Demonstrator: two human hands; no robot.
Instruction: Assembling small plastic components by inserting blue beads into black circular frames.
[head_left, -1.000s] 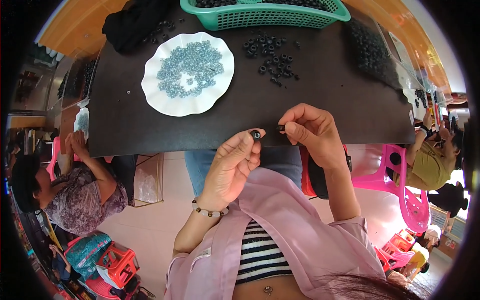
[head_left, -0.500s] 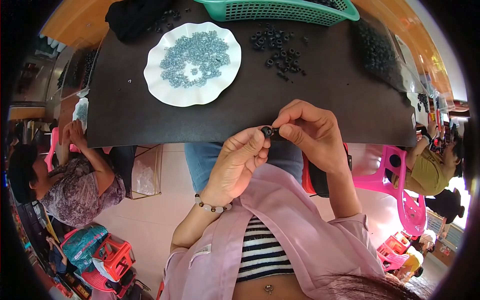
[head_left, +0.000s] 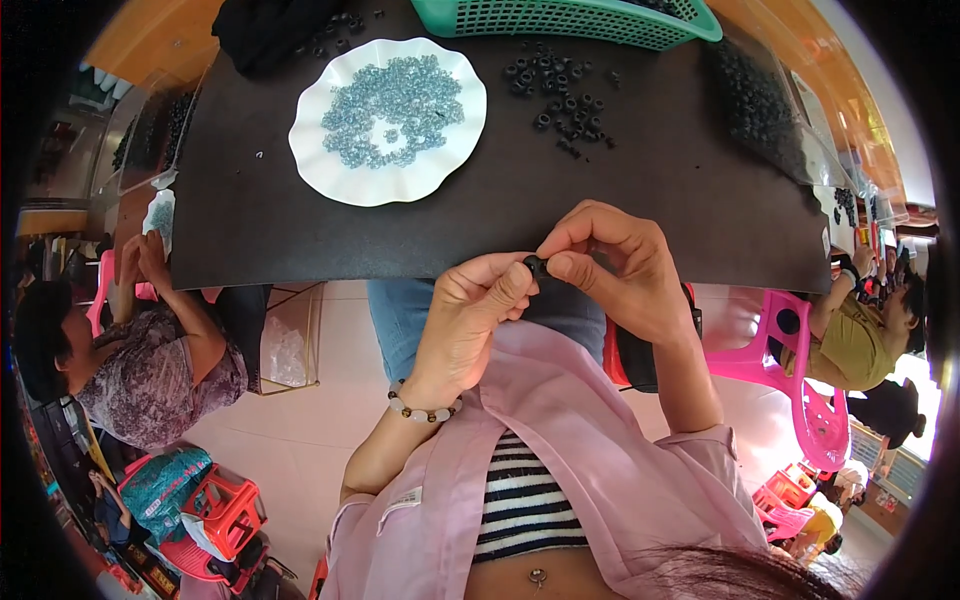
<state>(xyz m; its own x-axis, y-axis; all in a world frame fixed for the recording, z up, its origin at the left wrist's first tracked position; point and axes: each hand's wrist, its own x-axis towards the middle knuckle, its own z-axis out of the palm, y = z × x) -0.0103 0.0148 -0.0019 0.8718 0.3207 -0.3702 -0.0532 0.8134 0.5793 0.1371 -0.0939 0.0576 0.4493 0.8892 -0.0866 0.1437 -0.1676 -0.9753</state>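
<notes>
Between my two hands is a small black ring-shaped part (head_left: 535,266), just over the table's near edge. My left hand (head_left: 480,310) pinches it between thumb and forefinger from the left. On its other side, the thumb and forefinger of my right hand (head_left: 618,265) close against it; any smaller piece in that pinch is hidden. Beyond my hands, a white wavy-rimmed plate (head_left: 310,165) bears many small clear bluish pieces (head_left: 395,100). Loose black ring-shaped parts (head_left: 560,95) lie in a scattered pile to the right of the plate.
A green plastic basket (head_left: 560,25) stands at the far edge of the dark table (head_left: 400,240). Black cloth (head_left: 265,35) lies far left, and a clear bag of black parts (head_left: 765,110) far right. People sit at both sides; a pink chair (head_left: 790,350) is on my right.
My right fingertips have come in closer to the black part, narrowing the gap between the hands. My left fingers have curled in more. The view has shifted slightly.
</notes>
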